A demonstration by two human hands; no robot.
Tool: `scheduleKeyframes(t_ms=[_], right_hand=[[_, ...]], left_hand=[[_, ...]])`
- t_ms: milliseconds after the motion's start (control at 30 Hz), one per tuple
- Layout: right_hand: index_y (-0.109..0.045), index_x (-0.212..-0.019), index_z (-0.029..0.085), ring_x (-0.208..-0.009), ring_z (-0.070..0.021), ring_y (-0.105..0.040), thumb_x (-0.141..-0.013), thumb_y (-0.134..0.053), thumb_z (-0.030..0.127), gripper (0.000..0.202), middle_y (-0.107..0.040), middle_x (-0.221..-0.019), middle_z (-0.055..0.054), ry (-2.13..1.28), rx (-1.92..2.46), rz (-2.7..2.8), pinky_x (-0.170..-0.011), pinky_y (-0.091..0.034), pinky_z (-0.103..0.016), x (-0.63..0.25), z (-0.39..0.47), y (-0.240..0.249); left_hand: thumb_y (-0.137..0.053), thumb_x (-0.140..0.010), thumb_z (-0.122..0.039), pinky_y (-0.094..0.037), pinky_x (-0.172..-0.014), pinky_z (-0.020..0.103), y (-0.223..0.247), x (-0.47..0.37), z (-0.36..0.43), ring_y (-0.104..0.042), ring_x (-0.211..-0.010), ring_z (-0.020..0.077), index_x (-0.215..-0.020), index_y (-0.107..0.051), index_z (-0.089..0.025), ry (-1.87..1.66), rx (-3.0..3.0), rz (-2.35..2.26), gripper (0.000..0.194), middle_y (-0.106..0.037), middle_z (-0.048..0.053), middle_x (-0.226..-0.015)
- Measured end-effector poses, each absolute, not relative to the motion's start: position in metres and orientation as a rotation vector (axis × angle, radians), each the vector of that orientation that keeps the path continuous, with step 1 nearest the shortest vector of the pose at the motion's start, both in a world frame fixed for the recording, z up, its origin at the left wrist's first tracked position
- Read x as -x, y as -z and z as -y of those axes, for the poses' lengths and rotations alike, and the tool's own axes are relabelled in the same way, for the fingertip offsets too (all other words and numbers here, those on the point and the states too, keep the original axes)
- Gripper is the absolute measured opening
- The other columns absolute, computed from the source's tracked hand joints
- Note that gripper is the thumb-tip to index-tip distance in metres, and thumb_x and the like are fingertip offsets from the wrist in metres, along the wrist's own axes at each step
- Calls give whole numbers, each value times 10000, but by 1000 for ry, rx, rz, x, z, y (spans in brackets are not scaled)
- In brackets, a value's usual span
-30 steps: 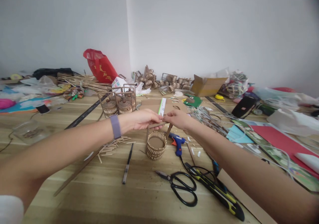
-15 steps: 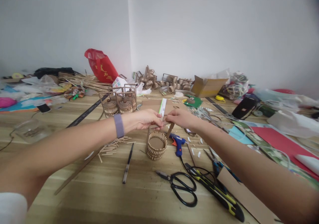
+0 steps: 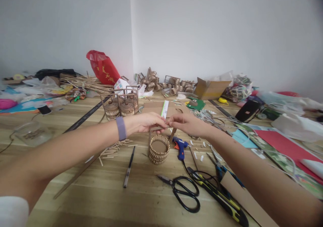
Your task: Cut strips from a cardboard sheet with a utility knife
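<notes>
Left hand (image 3: pixel 151 122) near printed strip (image 3: pixel 165 109)

Reckoned from the middle of the view, the bag (image 3: pixel 102 65) at 10 o'clock is bright red with yellow squiggles. The wristband (image 3: pixel 121 128) at 8 o'clock is purple. The basket (image 3: pixel 159 155) at 6 o'clock has light tan and brown stripes going round. At 5 o'clock, the glue gun (image 3: pixel 180 147) is blue with an orange trigger, the scissors (image 3: pixel 187 194) have black handles, and the cutter (image 3: pixel 218 197) is yellow and black. At 3 o'clock, one sheet (image 3: pixel 199 105) is green. The table (image 3: pixel 101 200) is yellowy brown with streaky lines
</notes>
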State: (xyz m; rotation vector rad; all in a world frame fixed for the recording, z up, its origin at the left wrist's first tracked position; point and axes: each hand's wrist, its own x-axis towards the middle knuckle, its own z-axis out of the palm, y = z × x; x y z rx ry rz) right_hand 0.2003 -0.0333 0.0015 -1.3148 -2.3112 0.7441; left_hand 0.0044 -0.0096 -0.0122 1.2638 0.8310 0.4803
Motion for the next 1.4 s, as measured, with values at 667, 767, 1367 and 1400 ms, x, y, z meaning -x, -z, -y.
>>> scheduleKeyframes(t_ms=[667, 767, 1367, 1400], right_hand=[[-667, -886, 204, -792, -182, -636, -768, -612, 276, 149, -736, -888, -25, -661, 1261, 2253, -753, -448, -293, -199, 41, 14], [-648, -843, 205, -765, -179, -612, -745, -589, 238, 119, -717, -842, -19, -617, 1268, 2265, -739, -434, -289, -195, 42, 14], [-669, -1047, 195, -991, -209, -678, -769, -636, 362, 326, -735, -1108, -85, -1056, 1106, 2008, -900, -511, -382, -204, 42, 22], [-672, -1040, 202, -997, -207, -675, -759, -645, 357, 322, -732, -1114, -80, -1070, 1097, 1978, -906, -509, -383, -205, 43, 23]], left_hand=[[-657, -658, -22, -471, -550, 206, 13, -5, 3, -584, -580, 93, -730, -698, -107, -436, -1267, -881, 119, -661, 19, -663], [-665, -653, -31, -455, -522, 205, 12, -5, 3, -567, -549, 91, -743, -708, -103, -428, -1263, -883, 123, -656, 15, -645], [-637, -682, -32, -396, -461, 198, 9, -11, 6, -536, -504, 88, -647, -659, -109, -447, -1280, -980, 87, -614, 9, -552], [-634, -686, -33, -395, -461, 196, 9, -11, 6, -537, -503, 88, -639, -656, -112, -441, -1284, -983, 94, -610, 8, -544]])
